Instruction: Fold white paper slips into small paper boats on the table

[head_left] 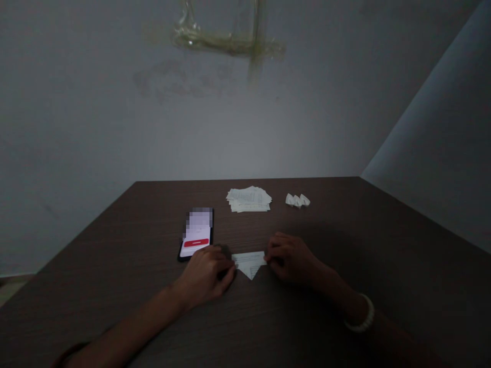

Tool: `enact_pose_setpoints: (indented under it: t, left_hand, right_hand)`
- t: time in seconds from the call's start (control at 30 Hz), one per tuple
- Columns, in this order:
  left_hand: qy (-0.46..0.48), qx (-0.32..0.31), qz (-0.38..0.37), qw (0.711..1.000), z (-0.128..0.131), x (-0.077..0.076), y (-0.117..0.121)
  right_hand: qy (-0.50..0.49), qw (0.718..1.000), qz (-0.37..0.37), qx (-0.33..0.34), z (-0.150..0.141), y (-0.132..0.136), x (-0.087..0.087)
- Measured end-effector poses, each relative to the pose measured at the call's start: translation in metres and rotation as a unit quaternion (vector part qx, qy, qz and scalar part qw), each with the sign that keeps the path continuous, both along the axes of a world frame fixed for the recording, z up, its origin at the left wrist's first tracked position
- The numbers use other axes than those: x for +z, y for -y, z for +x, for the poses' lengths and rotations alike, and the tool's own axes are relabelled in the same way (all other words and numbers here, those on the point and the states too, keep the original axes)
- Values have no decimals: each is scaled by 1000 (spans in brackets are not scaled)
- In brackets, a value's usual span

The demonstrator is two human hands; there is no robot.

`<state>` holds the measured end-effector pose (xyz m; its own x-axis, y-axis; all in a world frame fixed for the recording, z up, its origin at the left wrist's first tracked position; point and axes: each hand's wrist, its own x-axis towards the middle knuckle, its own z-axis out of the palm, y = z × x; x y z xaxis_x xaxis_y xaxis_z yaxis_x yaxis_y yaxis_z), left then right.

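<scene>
A small folded piece of printed paper (250, 261) lies on the table in front of me, its pointed end toward me and its straight edge away. My left hand (210, 271) pinches its left corner, with the fingers curled. At the right corner, my right hand (289, 257) grips the paper between thumb and fingers. Just beyond my left hand is a phone (197, 232) with a lit screen and a red button on it; the hand covers or nearly touches its lower right corner.
Toward the back of the dark wooden table (153, 199) sits a loose stack of printed paper pieces (249, 199). Several small folded paper shapes (297, 200) stand to its right. A grey wall (245, 128) with yellowed tape (226, 45) rises behind the table.
</scene>
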<state>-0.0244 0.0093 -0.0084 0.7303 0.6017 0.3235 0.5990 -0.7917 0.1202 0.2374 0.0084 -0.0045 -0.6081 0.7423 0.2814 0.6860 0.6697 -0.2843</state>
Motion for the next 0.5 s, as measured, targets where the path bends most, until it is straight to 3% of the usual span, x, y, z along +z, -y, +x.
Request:
enact_pose_setpoints:
  t: [0.5]
  left_hand:
    - [44,21,-34,998,4,-3,-6]
  right_hand:
    - [2,1000,-3,-13,-12,-3,1]
